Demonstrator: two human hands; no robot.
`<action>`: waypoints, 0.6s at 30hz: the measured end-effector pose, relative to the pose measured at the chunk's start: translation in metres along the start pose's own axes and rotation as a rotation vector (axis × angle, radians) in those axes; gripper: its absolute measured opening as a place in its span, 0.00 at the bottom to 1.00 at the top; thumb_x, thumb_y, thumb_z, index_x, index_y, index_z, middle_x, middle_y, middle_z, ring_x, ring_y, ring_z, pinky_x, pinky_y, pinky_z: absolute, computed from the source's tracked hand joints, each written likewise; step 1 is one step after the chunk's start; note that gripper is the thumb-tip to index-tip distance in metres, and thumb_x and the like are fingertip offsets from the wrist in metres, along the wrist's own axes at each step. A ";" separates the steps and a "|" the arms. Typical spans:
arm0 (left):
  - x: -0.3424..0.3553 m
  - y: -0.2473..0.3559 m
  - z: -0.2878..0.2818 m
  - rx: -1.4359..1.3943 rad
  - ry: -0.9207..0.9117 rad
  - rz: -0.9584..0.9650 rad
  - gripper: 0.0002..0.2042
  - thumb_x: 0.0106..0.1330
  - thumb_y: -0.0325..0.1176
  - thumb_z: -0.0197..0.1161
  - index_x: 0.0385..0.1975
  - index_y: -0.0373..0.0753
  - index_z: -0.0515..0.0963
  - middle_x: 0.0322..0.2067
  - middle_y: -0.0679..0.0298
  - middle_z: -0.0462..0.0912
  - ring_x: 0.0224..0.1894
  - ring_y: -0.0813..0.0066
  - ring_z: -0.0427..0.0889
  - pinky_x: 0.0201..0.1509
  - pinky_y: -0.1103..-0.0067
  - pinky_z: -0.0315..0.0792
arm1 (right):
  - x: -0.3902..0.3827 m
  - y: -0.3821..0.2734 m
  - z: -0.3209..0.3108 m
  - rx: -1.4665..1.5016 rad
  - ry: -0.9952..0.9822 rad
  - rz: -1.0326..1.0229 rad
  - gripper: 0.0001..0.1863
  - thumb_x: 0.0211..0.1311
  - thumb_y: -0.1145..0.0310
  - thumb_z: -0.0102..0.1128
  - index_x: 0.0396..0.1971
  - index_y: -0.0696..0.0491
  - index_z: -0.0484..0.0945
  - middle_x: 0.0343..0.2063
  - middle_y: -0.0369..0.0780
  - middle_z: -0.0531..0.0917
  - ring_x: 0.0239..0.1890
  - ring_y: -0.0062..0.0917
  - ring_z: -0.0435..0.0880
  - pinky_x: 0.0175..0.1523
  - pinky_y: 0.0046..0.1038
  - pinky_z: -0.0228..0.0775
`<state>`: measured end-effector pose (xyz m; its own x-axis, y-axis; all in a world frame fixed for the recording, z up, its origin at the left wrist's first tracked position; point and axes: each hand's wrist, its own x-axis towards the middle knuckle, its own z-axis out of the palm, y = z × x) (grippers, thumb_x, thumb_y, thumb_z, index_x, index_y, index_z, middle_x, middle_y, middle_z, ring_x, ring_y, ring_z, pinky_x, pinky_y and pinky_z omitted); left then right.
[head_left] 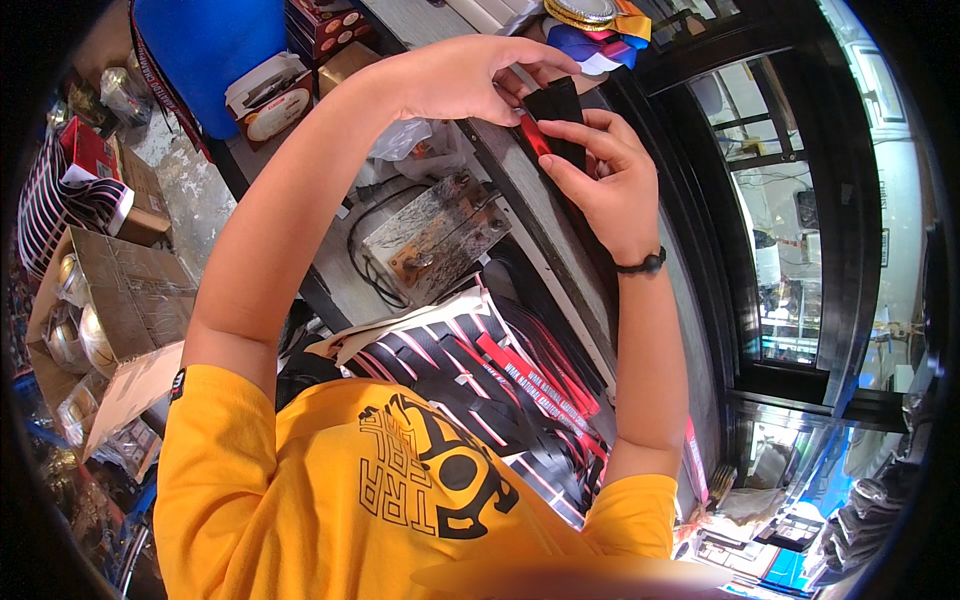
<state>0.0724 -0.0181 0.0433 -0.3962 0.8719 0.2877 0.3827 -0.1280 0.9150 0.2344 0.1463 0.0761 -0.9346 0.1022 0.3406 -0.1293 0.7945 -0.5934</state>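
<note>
Both hands are raised together over the edge of a grey workbench at the upper middle. Between them is a ribbon, with a black folded part [553,103] and a red stretch [534,136] beside it. My left hand [465,80] curls its fingers at the ribbon's upper side, the thumb close to the red stretch. From the right, my right hand [615,180] pinches the black part between thumb and fingers; a dark bracelet circles that wrist. More printed ribbons, red, black and white [540,385], lie across my lap below.
A worn, stained box [437,243] with a black cord sits on the bench near crumpled clear plastic [415,140]. Medals with coloured ribbons [590,25] lie beyond my hands. Left are a blue container [215,60] and an open cardboard box [120,300]. Black-framed glass [775,220] borders the right.
</note>
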 end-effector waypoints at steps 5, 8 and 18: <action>-0.005 -0.007 0.010 0.022 0.128 0.126 0.34 0.58 0.14 0.63 0.67 0.48 0.71 0.59 0.63 0.73 0.56 0.71 0.76 0.65 0.76 0.72 | -0.001 0.001 -0.003 -0.039 -0.019 -0.017 0.18 0.52 0.72 0.74 0.46 0.48 0.89 0.43 0.34 0.78 0.31 0.11 0.72 0.34 0.15 0.63; -0.016 -0.005 0.019 0.210 0.247 0.318 0.34 0.55 0.12 0.61 0.65 0.45 0.70 0.61 0.60 0.69 0.58 0.66 0.75 0.67 0.71 0.71 | 0.000 0.001 -0.003 -0.016 -0.018 -0.009 0.17 0.55 0.72 0.71 0.46 0.49 0.88 0.44 0.32 0.77 0.31 0.09 0.70 0.34 0.14 0.61; -0.023 0.000 0.012 0.204 0.179 0.191 0.12 0.63 0.18 0.64 0.43 0.35 0.71 0.41 0.62 0.78 0.44 0.72 0.79 0.55 0.74 0.76 | 0.000 0.004 -0.003 0.081 0.008 0.043 0.16 0.55 0.73 0.66 0.45 0.50 0.88 0.44 0.33 0.76 0.28 0.10 0.68 0.34 0.16 0.62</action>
<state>0.0918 -0.0322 0.0334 -0.4348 0.7420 0.5102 0.6165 -0.1677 0.7693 0.2352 0.1511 0.0763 -0.9372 0.1400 0.3195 -0.1163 0.7382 -0.6645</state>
